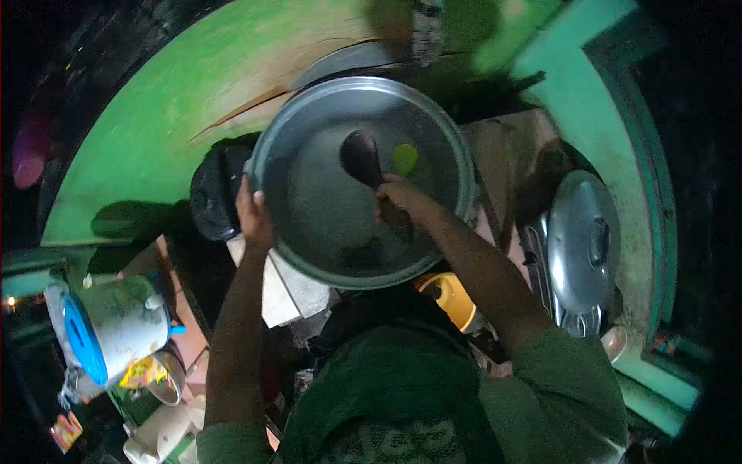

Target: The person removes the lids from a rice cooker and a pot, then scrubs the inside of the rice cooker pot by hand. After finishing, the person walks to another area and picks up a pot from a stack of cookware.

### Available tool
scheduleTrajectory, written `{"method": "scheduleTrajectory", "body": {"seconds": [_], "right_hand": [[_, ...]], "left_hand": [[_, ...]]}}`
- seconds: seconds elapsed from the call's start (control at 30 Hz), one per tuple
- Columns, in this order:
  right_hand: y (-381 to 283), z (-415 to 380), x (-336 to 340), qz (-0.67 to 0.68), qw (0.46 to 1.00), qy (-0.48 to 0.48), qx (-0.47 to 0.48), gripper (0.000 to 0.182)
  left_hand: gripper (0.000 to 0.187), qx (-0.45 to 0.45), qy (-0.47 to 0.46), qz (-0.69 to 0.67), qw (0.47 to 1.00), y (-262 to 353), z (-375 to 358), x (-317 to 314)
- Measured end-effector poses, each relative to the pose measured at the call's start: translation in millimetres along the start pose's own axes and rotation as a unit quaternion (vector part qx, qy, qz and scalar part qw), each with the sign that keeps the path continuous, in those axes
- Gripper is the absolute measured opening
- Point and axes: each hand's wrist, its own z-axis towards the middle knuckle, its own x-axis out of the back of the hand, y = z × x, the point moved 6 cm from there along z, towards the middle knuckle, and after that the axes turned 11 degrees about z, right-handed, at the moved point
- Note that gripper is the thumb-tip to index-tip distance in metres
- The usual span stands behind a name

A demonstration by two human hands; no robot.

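A large round metal basin [321, 205] fills the middle of the head view, right in front of my body. My left hand [255, 215] is closed at its left rim, thumb by the edge and fingers on the outside. Over the inside of the basin, my right hand [400, 195] grips the handle of a dark, broad-headed spoon [359, 155], whose head points away from me. Just right of the spoon head, a small rounded yellow-green thing [405, 159] shows inside the basin.
At the left stands a white container [131, 329] with a blue lid. An oval silver lid [580, 240] is at the right, by the green wall [634, 193]. Below the basin's near rim sits a yellow container [456, 301], with white tiles [290, 286] to its left.
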Motion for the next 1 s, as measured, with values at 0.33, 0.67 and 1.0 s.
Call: {"method": "scheduleTrajectory", "body": {"seconds": [0.33,0.67,1.0], "right_hand": [[-45.7,-106.0,94.3,0.031,0.990,0.049,0.130,0.046],[20.1,-5.4,387.5,-0.419,0.738,0.496,0.182,0.051],[-56.8,-27.7,380.8,-0.425,0.692,0.537,0.226,0.043]], "left_hand": [[0.065,-0.004,-0.016,-0.022,1.000,2.6,-1.4,2.0],[0.068,0.034,-0.053,-0.063,0.996,-13.3,3.5,-5.2],[0.071,0.064,-0.052,-0.014,0.996,-6.8,-1.3,-0.2]]}}
